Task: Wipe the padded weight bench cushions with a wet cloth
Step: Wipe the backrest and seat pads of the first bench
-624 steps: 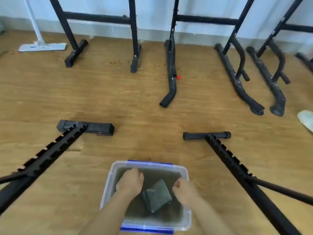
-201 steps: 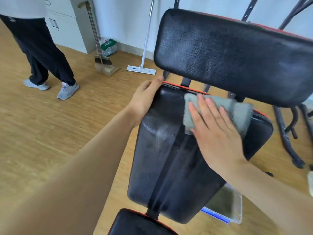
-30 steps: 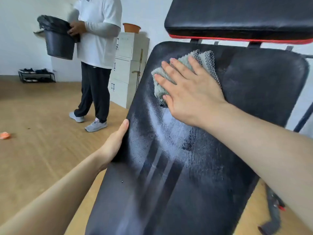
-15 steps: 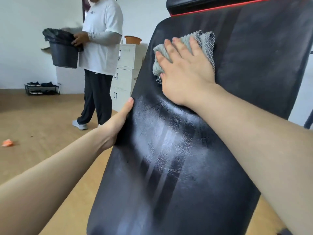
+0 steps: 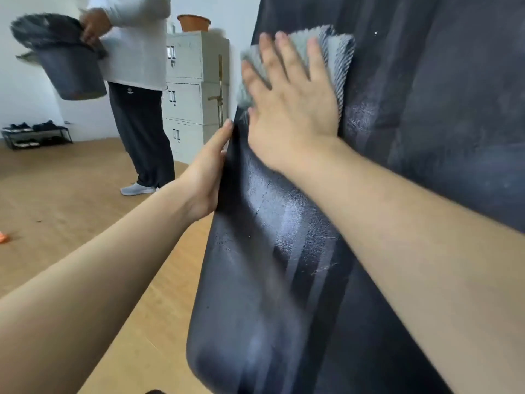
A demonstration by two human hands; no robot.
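The black padded back cushion (image 5: 284,280) of the bench stands steeply tilted and fills the right half of the view, with wet streaks on its surface. My right hand (image 5: 292,109) lies flat with fingers spread on a folded grey cloth (image 5: 338,55), pressing it against the cushion near its upper left edge. My left hand (image 5: 207,177) grips the cushion's left edge just below the cloth; its fingers wrap behind the pad, out of sight.
A person in a white shirt (image 5: 136,41) stands at the back left holding a black bucket (image 5: 65,64). A grey drawer cabinet (image 5: 193,89) with an orange bowl (image 5: 194,22) on top stands by the wall. A shoe rack (image 5: 34,135) is far left. Wooden floor (image 5: 71,194) stretches left.
My right hand has slid the cloth toward the cushion's left edge. My left hand moved up the edge. The view came closer, and the upper cushion left the frame.
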